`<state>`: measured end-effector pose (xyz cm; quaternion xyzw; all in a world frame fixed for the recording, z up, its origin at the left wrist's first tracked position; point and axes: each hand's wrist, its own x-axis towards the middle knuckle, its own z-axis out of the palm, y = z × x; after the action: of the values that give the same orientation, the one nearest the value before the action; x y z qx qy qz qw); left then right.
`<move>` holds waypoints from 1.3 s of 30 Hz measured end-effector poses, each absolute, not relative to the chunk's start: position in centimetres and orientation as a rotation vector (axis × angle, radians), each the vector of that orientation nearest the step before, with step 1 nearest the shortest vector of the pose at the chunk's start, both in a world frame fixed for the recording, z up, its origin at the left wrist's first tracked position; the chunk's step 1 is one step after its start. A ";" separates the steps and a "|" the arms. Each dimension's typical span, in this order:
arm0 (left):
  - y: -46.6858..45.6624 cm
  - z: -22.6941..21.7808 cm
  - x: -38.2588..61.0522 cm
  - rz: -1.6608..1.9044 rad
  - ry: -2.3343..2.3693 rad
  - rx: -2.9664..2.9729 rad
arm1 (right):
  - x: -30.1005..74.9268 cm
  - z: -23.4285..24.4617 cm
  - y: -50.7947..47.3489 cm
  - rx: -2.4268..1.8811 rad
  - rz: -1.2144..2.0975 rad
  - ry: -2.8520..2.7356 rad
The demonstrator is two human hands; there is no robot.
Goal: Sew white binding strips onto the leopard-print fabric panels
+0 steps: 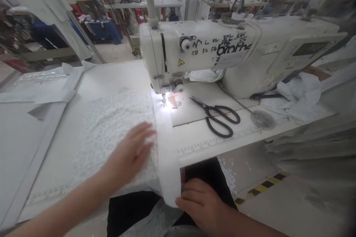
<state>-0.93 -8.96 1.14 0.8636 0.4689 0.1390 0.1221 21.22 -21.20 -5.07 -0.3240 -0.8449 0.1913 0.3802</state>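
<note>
A pale patterned fabric (111,118) with a plain white band (167,163) along its right edge lies on the sewing machine table. The band runs up to the presser foot (164,100), under the lit head of the sewing machine (194,52), and its near end hangs over the table edge. My left hand (133,152), slightly blurred, is over the fabric beside the band, its fingers stretched forward and holding nothing. My right hand (197,200) is closed on the lower right edge of the white band, in front of the table.
Black-handled scissors (219,116) lie right of the needle area. A ruler strip (214,144) marks the table's front edge. White scraps (297,92) sit at the right, and a pale framed panel (36,133) stands at the left. Other machines fill the background.
</note>
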 end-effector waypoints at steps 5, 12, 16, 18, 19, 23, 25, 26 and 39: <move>-11.9 0.1 1.0 0.265 1.167 2.525 | 21.0 -2.9 -20.7 -0.825 0.553 -2.141; -9.1 0.4 0.4 0.144 1.194 2.570 | 20.7 -1.6 -17.6 -0.837 0.666 -2.144; -6.4 0.5 0.5 0.165 1.210 2.611 | 20.8 -0.9 -14.6 -0.867 0.620 -2.180; -5.1 0.5 0.6 0.183 1.206 2.640 | 20.9 -0.8 -13.1 -0.875 0.596 -2.200; -4.4 0.5 0.6 0.189 1.201 2.653 | 21.0 -0.7 -12.5 -0.879 0.589 -2.208; -2.0 0.4 0.5 0.185 1.182 2.679 | 21.1 -0.4 -9.9 -0.903 0.558 -2.260; -0.5 0.3 0.3 0.193 1.172 2.691 | 21.0 -0.4 -8.6 -0.910 0.507 -2.294; 0.4 0.3 0.2 0.198 1.163 2.700 | 21.0 -0.4 -7.9 -0.910 0.475 -2.308; -2.6 0.5 -3.2 0.132 1.518 2.588 | 21.7 -1.1 -12.0 -0.808 0.407 -2.326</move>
<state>-3.16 -2.62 0.52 0.8596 0.5043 0.0438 0.0693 21.67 -11.97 -1.07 -0.3071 -0.8837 0.1546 0.3175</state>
